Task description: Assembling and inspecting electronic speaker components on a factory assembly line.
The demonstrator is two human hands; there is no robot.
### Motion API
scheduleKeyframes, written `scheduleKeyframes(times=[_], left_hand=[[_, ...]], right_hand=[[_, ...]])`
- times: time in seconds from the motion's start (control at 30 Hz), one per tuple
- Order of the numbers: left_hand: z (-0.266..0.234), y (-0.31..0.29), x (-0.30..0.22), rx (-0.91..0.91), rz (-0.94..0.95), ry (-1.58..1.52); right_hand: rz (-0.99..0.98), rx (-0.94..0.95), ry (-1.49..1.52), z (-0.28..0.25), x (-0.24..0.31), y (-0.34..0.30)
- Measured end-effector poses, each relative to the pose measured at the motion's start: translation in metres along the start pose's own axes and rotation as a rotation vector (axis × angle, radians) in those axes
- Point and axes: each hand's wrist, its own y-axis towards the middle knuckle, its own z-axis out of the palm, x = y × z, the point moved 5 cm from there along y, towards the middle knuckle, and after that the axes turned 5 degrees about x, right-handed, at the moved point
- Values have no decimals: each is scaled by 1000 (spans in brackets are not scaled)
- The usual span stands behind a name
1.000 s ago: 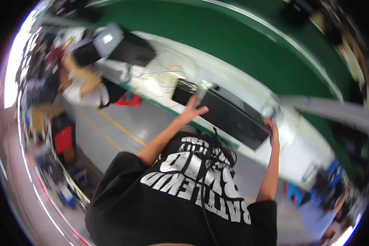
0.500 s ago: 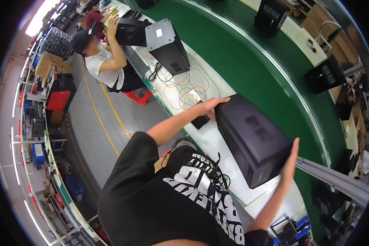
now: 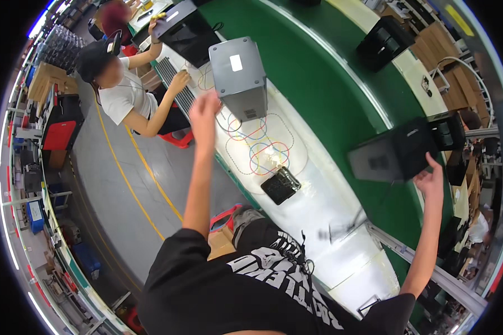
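A black box-shaped machine (image 3: 394,152) is over the green surface at right, tilted and slightly blurred. My right hand (image 3: 430,177) has its fingers curled against the machine's near right corner. My left hand (image 3: 204,107) is blurred, beside the lower left side of a grey box-shaped machine (image 3: 239,70) that stands upright on the white bench with a white label on top. Whether my left fingers touch it cannot be made out. A small dark device (image 3: 281,186) with a shiny edge lies on the bench between my arms.
The white bench (image 3: 313,209) carries coloured ring markings. Across the bench, a co-worker in a white shirt (image 3: 129,100) handles another dark machine (image 3: 187,36). A metal rail (image 3: 394,243) crosses at lower right. More black machines (image 3: 384,43) stand along the far line.
The black machine has moved from the bench to the right, over the green surface. My left hand has left it and moved toward the grey machine; my right hand stays on it.
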Motion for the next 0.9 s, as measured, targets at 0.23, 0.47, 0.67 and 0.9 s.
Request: scheduleKeyframes(times=[0.23, 0.47, 0.67, 0.9], left_hand=[[-59, 149, 143, 464, -548, -455], [14, 139, 91, 307, -607, -364], [47, 135, 74, 339, -490, -530], [75, 55, -97, 239, -266, -552]], right_hand=[[319, -148, 793, -67, 27, 157], [-64, -168, 998, -148, 15, 166], [-545, -19, 981, -155, -2, 152], [-694, -80, 488, -156, -94, 70]])
